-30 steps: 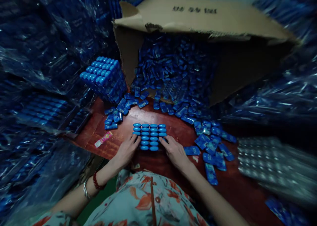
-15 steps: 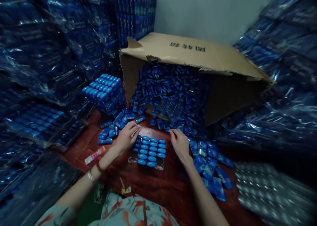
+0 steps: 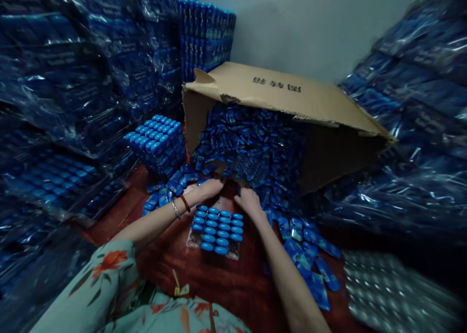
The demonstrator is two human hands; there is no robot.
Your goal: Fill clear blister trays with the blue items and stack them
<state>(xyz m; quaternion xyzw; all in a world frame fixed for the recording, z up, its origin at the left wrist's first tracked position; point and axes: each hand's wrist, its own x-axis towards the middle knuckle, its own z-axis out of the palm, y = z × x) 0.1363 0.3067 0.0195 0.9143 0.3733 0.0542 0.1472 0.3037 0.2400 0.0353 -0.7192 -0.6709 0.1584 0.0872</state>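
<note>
- At the mouth of the tipped cardboard box [image 3: 292,92], both hands reach into the spill of loose blue packets [image 3: 251,148]; the fingertips are buried among the packets, so I cannot tell whether they are spread or closed on anything.
- The left hand [image 3: 208,187] lies palm down, its fingers pointing toward the box opening, with a red bead bracelet [image 3: 185,203] and a metal bangle [image 3: 175,209] on the wrist.
- The right hand [image 3: 249,200] sits just beside it, fingers curled downward into the same heap.
- Just below both hands, a neat block of blue capsule-shaped packs [image 3: 218,228] stands in rows on the dark red table [image 3: 226,284], touched by neither hand.
- More loose packets [image 3: 310,255] trail across the table to the right of the right forearm.
- A taller stacked cube of the same blue packs [image 3: 157,143] stands left of the box.
- Film-wrapped blue bundles [image 3: 73,80] are piled high on both sides.
- A floral sleeve [image 3: 98,279] covers the left upper arm.
</note>
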